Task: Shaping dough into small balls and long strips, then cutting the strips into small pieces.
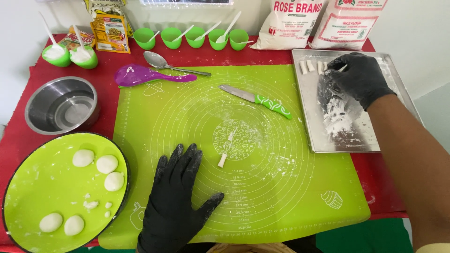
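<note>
Right hand (357, 77) inside tray (398, 84) rim

White wall (422, 42) behind a red-covered table (18, 140), seemingly daylit.

Noted at ten o'clock a steel bowl (61, 105), at twelve a purple spoon (140, 75), five green cups (171, 37), and centrally a green-handled knife (257, 99).

Metal tray (391, 79) dull, flour-dusted; steel bowl (61, 104) shiny; green mat (281, 187) matt, smooth; black gloves glossy.
</note>
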